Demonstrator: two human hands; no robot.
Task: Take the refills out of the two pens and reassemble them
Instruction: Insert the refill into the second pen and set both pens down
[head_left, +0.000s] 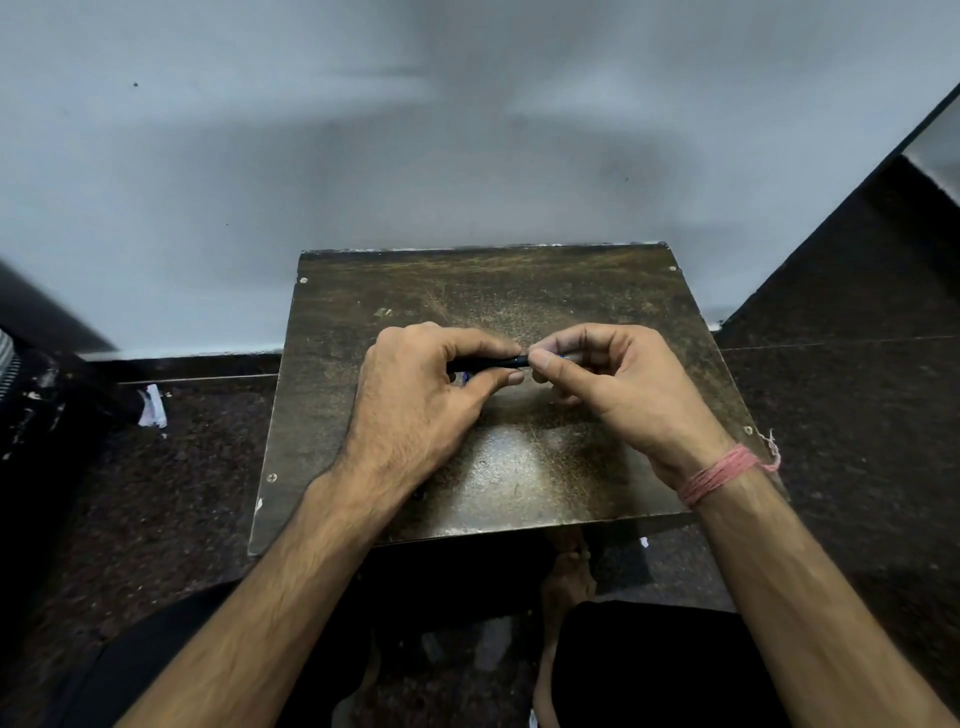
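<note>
A black pen lies level between my two hands, just above the worn brown table. My left hand grips the pen's dark barrel with thumb and curled fingers. My right hand pinches the pen's right end between thumb and forefinger, where a pale tip section shows. A bit of blue peeks out under my left fingers; what it is I cannot tell. The second pen is hidden or out of sight.
The small table stands against a pale grey wall. Dark speckled floor lies on both sides. A scrap of white paper lies on the floor at the left. My legs and a foot are under the table's near edge.
</note>
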